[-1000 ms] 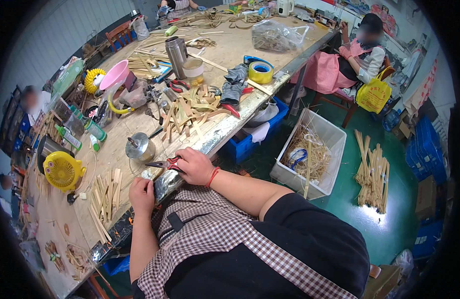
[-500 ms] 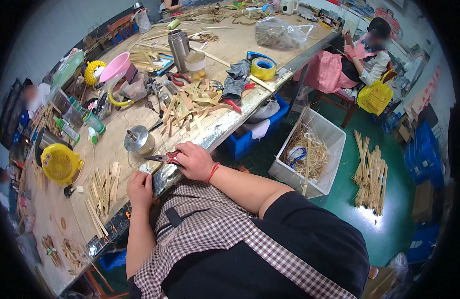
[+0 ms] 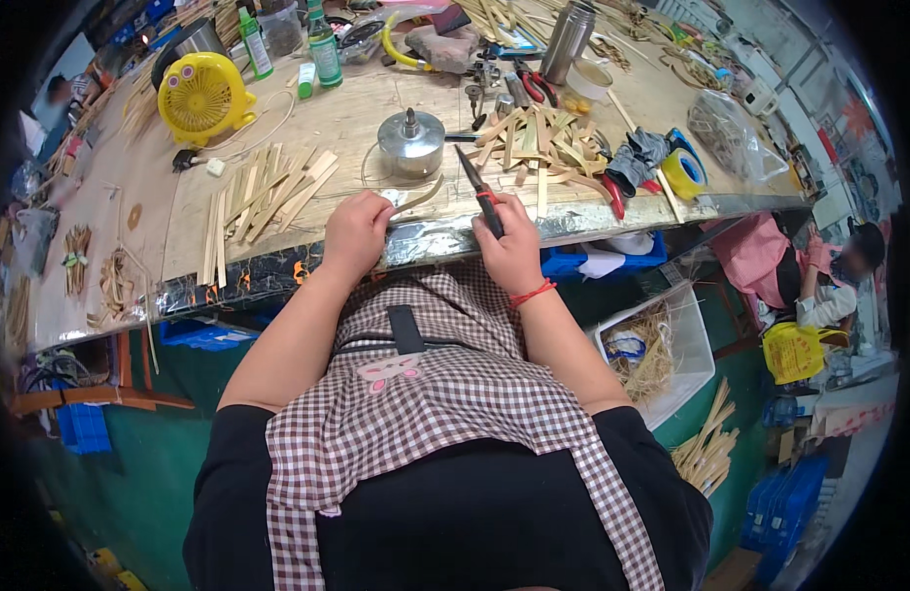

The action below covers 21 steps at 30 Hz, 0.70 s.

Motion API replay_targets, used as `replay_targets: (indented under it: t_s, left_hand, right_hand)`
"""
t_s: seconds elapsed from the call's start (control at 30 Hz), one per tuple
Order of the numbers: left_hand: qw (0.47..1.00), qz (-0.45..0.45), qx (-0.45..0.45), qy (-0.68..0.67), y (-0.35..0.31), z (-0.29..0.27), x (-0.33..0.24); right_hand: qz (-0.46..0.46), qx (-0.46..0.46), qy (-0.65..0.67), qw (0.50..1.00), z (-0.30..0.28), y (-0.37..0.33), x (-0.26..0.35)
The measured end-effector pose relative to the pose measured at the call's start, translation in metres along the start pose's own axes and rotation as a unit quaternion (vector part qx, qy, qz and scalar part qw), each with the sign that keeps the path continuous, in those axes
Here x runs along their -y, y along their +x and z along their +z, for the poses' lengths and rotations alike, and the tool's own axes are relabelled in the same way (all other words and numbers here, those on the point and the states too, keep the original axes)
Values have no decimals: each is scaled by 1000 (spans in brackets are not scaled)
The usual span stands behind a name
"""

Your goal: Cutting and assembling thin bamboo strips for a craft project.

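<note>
At the table's near edge, my left hand [image 3: 354, 236] is closed with a short curved bamboo strip [image 3: 421, 201] pinched between thumb and fingers. To its right, my right hand [image 3: 512, 244] grips long-nosed pliers [image 3: 478, 187] by their red and black handles. The plier tips point away from me, apart from the strip; I cannot tell whether the jaws touch each other. Just beyond the strip stands a squat round metal burner [image 3: 411, 156] with a short spout on top. Flat bamboo strips [image 3: 268, 192] lie to the left, and a heap of curled strips [image 3: 539, 138] to the right.
A yellow fan [image 3: 201, 98], green bottles [image 3: 324, 51] and a steel flask [image 3: 569, 41] stand farther back. Grey gloves [image 3: 637, 161] and yellow tape [image 3: 683, 174] lie on the right. Below is a white bin [image 3: 686, 345] of shavings. Another person [image 3: 829, 286] sits at far right.
The view has swung left. My right hand has drawn the pliers away from my left hand, and they now point forward instead of leftward. The strip in my left hand now shows plainly.
</note>
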<state>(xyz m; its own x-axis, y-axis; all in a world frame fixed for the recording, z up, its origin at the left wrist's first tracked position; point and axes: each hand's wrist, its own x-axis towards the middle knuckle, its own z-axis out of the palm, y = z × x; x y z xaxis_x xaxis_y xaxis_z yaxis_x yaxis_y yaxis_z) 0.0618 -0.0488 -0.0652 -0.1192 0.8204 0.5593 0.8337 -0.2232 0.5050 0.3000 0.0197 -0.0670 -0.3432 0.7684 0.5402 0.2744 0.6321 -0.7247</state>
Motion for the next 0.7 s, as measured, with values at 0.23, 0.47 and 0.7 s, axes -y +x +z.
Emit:
replay_targets:
  t_s: [0.23,0.47,0.7]
  left_hand:
    - [989,-67,-13,-134,10,-8,-21]
    - [918,-180,91,-341,67,3,-81]
    - [958,-167,136,-189,161,48,-100]
  right_hand:
    - [121,-69,182,973,8,23,-19]
    - [61,-54,-23,996,15,32,-26]
    - [5,-36,-120,992,20,33,-15]
